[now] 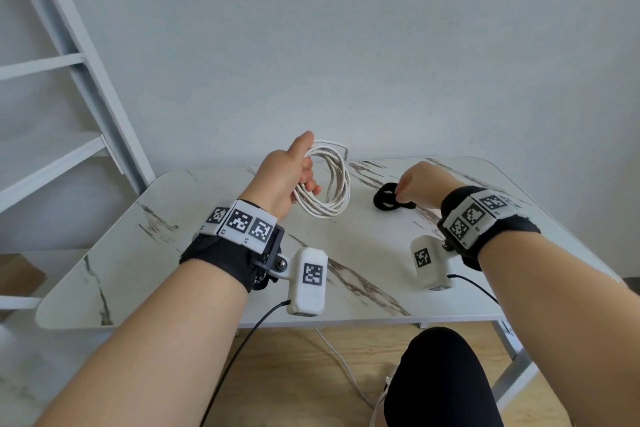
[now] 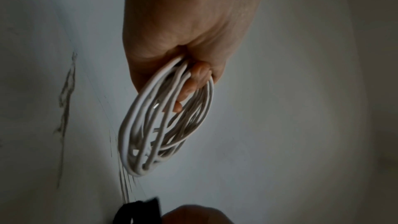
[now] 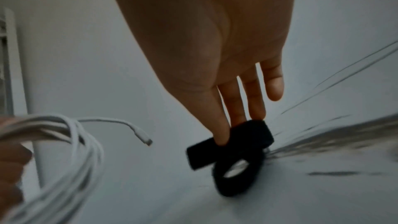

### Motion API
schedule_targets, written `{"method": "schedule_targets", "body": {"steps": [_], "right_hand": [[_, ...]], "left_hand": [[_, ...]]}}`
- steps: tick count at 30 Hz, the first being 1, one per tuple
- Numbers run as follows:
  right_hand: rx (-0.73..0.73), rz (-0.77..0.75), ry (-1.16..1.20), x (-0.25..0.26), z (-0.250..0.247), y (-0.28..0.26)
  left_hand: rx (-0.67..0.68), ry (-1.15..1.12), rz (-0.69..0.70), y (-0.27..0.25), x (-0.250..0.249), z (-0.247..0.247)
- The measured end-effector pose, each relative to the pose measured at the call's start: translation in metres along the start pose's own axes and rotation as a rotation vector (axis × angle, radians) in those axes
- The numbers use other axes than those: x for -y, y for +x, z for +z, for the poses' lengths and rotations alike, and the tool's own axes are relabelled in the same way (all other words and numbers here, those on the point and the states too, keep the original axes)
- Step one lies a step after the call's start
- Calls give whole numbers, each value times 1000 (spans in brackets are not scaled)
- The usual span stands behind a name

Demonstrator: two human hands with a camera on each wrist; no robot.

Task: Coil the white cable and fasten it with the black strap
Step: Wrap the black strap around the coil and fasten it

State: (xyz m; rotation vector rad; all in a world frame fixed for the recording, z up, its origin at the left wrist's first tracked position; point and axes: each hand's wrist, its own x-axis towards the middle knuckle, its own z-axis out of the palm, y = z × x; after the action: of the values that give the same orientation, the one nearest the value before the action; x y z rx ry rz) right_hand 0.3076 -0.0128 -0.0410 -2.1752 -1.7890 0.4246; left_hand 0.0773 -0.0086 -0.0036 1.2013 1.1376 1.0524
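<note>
The white cable [image 1: 337, 184] is wound into a loose coil of several loops. My left hand [image 1: 306, 172] grips the coil at its left side and holds it upright above the marble table [image 1: 207, 270]. In the left wrist view the fingers [image 2: 193, 81] curl through the coil [image 2: 137, 142]. One cable end with its connector [image 3: 146, 140] sticks out free. The black strap [image 1: 384, 201], curled into a ring [image 3: 237, 185], lies on the table right of the coil. My right hand [image 1: 403, 194] pinches the strap's upper flap between thumb and fingers [image 3: 224, 135].
A white shelf frame [image 1: 86, 80] leans at the left beside the table, and a plain wall stands close behind. Another white cord [image 1: 346, 367] runs over the wooden floor under the table's front edge. My knee in black [image 1: 440, 385] is below that edge.
</note>
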Motion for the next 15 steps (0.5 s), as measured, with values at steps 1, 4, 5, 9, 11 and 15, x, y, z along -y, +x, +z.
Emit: {"method": "schedule_targets", "body": {"steps": [1,4,5,9,11,15], "right_hand": [[-35,-22,70,7,-3,-2],[-143,-120,272,32,-15,-13],[-166,-155,336,41,-19,-18],[-127,-255,583,77,-25,-36],[-59,-288,642,90,-22,-40],[90,-325,633,105,-11,-38]], "left_hand": [[-7,-3,2,1,0,-3],[-34,-37,13,3,0,-10],[-49,-49,17,4,0,-13],[-129,-76,28,11,2,-24],[-166,-114,34,14,3,-27],[-206,-109,59,16,2,-31]]}}
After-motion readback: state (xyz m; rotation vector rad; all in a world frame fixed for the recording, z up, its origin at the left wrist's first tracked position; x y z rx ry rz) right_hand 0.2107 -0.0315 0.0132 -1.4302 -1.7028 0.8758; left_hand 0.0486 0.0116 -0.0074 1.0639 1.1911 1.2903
